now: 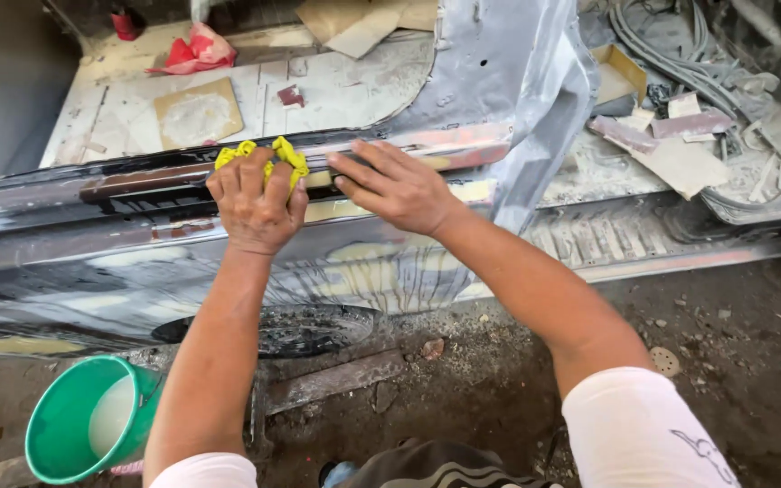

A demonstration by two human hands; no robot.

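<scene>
Along the top edge of the car's sanded sill panel, the left hand grips a crumpled yellow cloth, pressing it there; just beside it, the right hand lies flat, fingers spread, grasping nothing. A green bucket stands on the ground below.

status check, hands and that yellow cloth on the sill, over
Left hand gripping yellow cloth against the wet car sill. Right hand flat on sill beside it. Green bucket below, clear of both.

Yellow cloth bunched, crumpled, lying on wet, sanded dark car sill panel.
</scene>
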